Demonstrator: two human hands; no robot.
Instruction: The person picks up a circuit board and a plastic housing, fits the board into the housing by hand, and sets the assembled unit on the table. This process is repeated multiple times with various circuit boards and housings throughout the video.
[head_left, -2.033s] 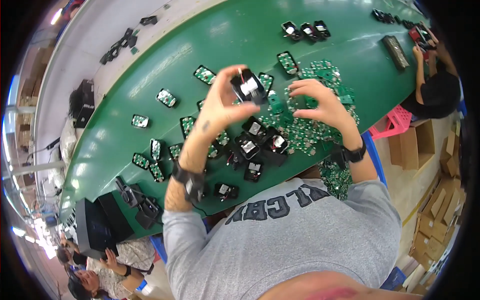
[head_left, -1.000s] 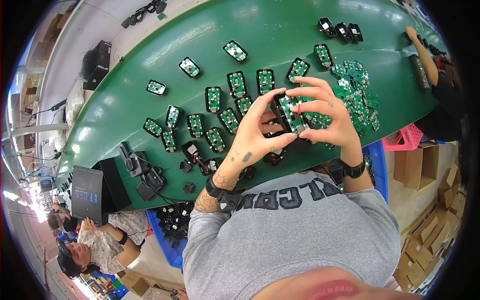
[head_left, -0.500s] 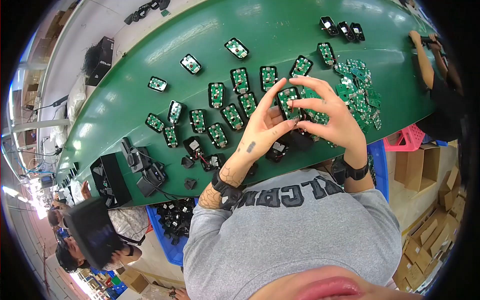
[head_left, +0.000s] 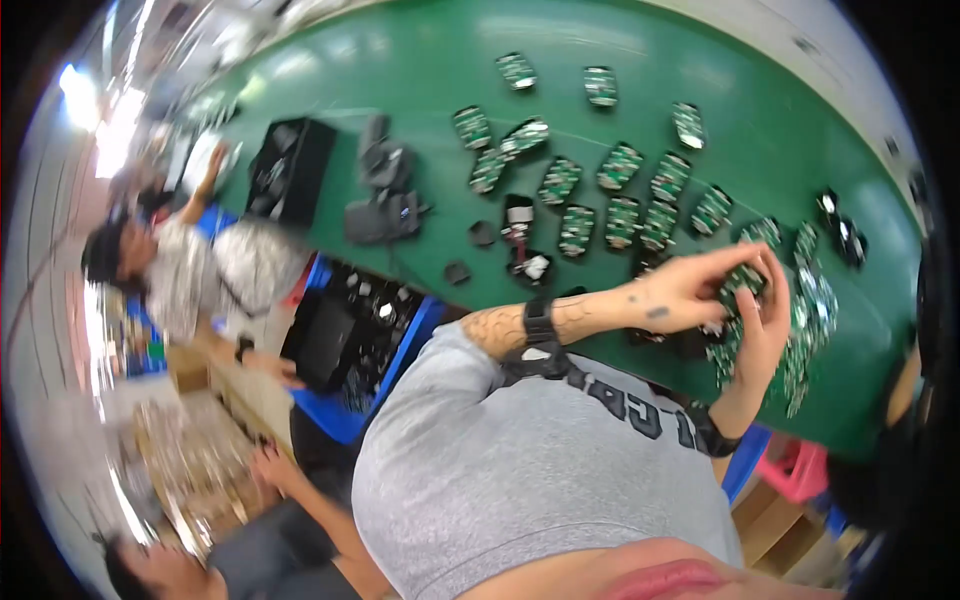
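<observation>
Far to the left of both hands, past the near edge of the green table (head_left: 400, 60), another person in a light shirt (head_left: 190, 270) leans by a black box (head_left: 290, 170) that stands on the table top. A blue bin (head_left: 365, 335) with dark parts sits below the table edge, between that person and the left forearm. On the table near the box lie some black housings (head_left: 385, 195), and to the right of them there is a bare green strip.

The left hand (head_left: 690, 295) reaches in from the lower left, with a black wrist strap (head_left: 538, 322) on it. Its fingers are closed on a small green circuit board (head_left: 745, 280), which is held above the table, just in front of the near edge. The right hand (head_left: 765, 325) comes from below and its fingers also close around the same board, so the two hands touch each other there. I cannot tell which hand carries most of it, because the picture is blurred.

Beyond the hands, rows of green boards (head_left: 620, 200) lie flat and apart from each other. Right beside the right hand there is a loose heap of boards (head_left: 805, 320), very near the fingers. Farther right, small black parts (head_left: 845, 230) lie close to the far right edge of the table. Under that edge a pink stool (head_left: 795, 470) shows.
</observation>
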